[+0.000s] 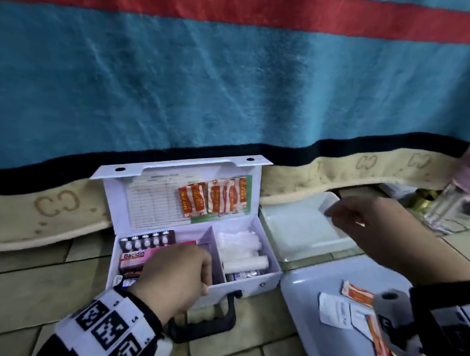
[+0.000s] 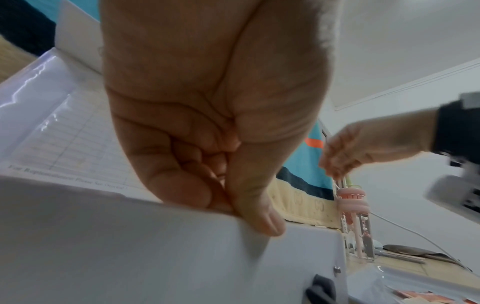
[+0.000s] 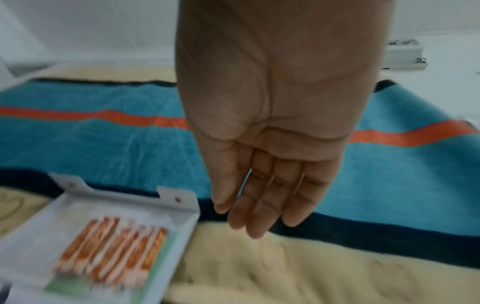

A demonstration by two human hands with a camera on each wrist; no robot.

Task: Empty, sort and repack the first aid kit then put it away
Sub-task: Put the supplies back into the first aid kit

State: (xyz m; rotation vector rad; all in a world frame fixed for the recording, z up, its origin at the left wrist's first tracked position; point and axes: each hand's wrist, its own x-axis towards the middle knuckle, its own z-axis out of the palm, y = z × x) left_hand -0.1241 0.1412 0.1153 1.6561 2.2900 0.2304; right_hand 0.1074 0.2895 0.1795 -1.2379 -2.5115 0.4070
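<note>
The white first aid box [image 1: 264,281] stands open on the tiled floor, its lid [image 1: 168,200] leaning back on a striped blanket. Orange sachets [image 1: 215,196] are tucked in the lid [image 3: 179,199]. The left compartment holds a pink Bacidin carton [image 1: 133,257] and a blister pack [image 1: 147,239]. White gauze rolls [image 1: 239,244] fill the right one. My left hand [image 1: 205,279] reaches into the left compartment with curled fingers. In the left wrist view its thumb [image 2: 259,222] lies over the front wall [image 2: 130,246] and pinches it. My right hand [image 1: 335,213] hovers empty with straight fingers [image 3: 254,216] over a translucent tray [image 1: 295,226].
A pale blue lid [image 1: 314,329] lies at the front right with a loose orange sachet [image 1: 357,294] and paper slips [image 1: 333,309] on it. A clear bottle with a pink cap [image 1: 449,204] stands at the far right. The box's black handle [image 1: 214,325] points toward me.
</note>
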